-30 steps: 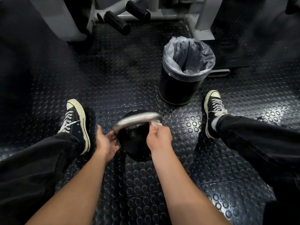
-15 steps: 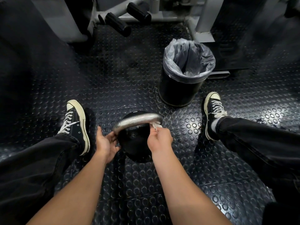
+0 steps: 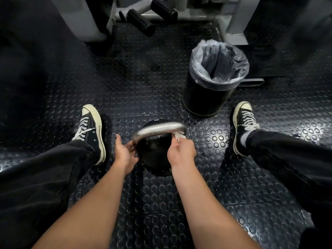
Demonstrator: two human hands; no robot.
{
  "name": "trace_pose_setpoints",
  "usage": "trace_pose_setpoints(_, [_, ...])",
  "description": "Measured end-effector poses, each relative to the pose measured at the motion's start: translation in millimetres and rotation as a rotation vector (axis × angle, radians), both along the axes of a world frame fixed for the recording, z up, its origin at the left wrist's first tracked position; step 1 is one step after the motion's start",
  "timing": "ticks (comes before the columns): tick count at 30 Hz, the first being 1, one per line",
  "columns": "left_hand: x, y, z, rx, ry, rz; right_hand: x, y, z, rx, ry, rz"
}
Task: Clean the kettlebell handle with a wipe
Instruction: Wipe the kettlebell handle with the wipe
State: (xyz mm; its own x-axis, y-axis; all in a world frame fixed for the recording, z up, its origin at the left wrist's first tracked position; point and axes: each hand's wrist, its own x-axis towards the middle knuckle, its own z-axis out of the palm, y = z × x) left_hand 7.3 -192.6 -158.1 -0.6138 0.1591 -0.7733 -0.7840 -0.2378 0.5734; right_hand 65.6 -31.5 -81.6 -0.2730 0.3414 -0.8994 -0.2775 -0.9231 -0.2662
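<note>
Black rubber floor (image 3: 143, 72), studded with raised circles, is carrying a black kettlebell (image 3: 152, 155) between the seated person's feet. Its silver handle (image 3: 158, 129) is arching over the top, running left to right.

Right hand (image 3: 181, 151) is curling its fingers around a crumpled white wipe (image 3: 178, 136) and pressing it against the right end of the handle, where the bar is bending down toward the ball. A bit of wipe is sticking out above the knuckles.

Left hand (image 3: 124, 151) is cupping the left side of the kettlebell just below the handle's left end, thumb raised, fingers bent round the ball and touching it. Whether it is gripping or only steadying, I cannot tell.

Black sneakers with white laces are sitting on either side, left (image 3: 91, 130) and right (image 3: 242, 126), dark trouser legs running back from them.

A black bin (image 3: 206, 97) with a clear liner (image 3: 219, 63) is standing beyond the kettlebell, to its right, near the right shoe. Grey machine frame (image 3: 84, 20) and black foam rollers (image 3: 140, 22) are lying at the far edge.
</note>
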Motion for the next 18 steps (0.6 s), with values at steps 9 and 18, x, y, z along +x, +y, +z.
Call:
trace_pose_setpoints(9, [2,1,3,0.009,0.007,-0.007,3,2,-1,0.165,-0.154,0.220])
trace_pose_setpoints(18, [3,1,5,0.011,0.009,-0.009,6,6,-14,0.316,-0.392,0.397])
